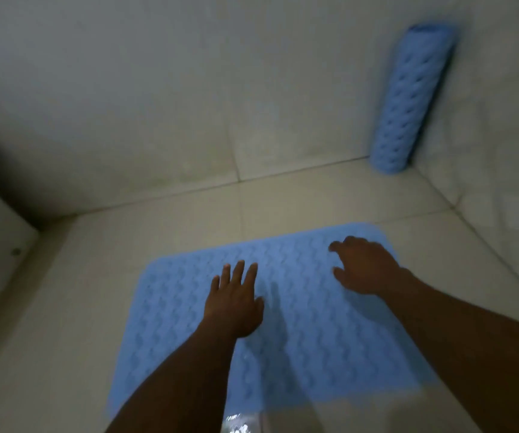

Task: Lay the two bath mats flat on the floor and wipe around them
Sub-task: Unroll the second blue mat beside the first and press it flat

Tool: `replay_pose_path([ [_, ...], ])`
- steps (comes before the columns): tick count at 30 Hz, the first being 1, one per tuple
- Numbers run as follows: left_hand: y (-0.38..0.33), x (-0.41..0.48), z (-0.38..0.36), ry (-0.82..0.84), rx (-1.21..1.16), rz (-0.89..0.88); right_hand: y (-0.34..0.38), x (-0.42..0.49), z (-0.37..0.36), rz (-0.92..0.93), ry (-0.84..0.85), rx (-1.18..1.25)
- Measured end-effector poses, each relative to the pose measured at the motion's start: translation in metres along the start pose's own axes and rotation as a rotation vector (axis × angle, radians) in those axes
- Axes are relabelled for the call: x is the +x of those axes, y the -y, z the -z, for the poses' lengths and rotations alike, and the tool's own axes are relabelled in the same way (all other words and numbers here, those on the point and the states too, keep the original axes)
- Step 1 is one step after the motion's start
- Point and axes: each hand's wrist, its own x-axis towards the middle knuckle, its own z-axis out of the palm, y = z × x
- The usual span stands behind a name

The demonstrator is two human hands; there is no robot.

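On the tiled floor [330,195], we have 1 blue bath mat [298,332] spread out, its far corners near the wall. Our left hand [233,304] lies palm-down on it, fingers extended and holding nothing. Our right hand [365,265] hovers or rests at the far right corner, fingers loosely curled, gripping nothing we can confirm. To seat the mat well, we press from the centre outward toward each edge. Mat 2 [408,101] stands rolled, leaning in the wall corner, not yet laid.
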Motion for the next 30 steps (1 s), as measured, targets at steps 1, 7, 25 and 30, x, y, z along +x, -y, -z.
replay_pose_path([
  [1, -0.032, 0.020, 0.024, -0.041, 0.029, -0.053, -0.036, 0.002, 0.024, -0.063, -0.022, 0.020],
  [7, -0.138, 0.091, 0.132, -0.150, 0.111, -0.218, -0.122, 0.027, 0.107, -0.115, -0.159, 0.101],
  [25, -0.279, 0.148, 0.349, -0.223, 0.145, -0.275, -0.268, 0.057, 0.354, -0.228, -0.226, 0.056],
  [30, -0.302, 0.221, 0.333, -0.210, 0.117, -0.355, -0.281, 0.101, 0.331, -0.228, -0.219, 0.115],
])
